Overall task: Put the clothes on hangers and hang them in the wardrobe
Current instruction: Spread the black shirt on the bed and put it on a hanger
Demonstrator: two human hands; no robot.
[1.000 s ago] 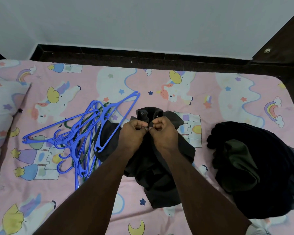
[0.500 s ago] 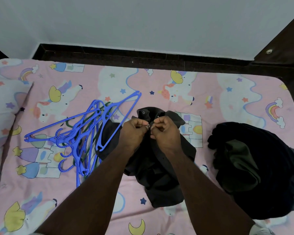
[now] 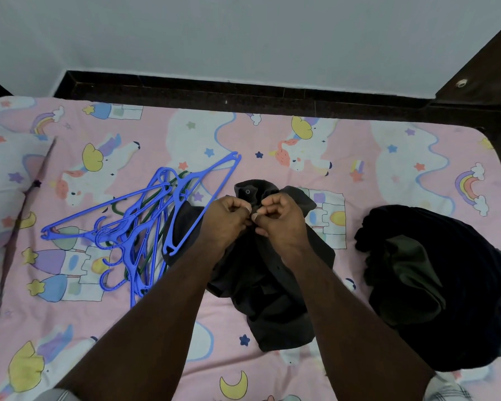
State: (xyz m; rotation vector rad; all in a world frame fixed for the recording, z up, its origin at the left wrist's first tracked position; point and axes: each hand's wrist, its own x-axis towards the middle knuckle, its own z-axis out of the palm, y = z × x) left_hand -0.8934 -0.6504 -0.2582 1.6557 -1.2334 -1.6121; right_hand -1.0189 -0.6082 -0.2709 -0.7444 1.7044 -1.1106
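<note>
A pink unicorn-print bedsheet (image 3: 344,146) covers the bed against a plain white wall (image 3: 243,39); left hand (image 3: 224,219) and right hand (image 3: 282,219) each pinch the dark grey buttoned shirt (image 3: 272,285).

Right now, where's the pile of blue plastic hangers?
In the head view, the tangled blue plastic hangers lie on the pink unicorn-print bedsheet, left of centre, beside the dark grey shirt that both hands hold; one hanger overlaps the shirt's left edge.
</note>
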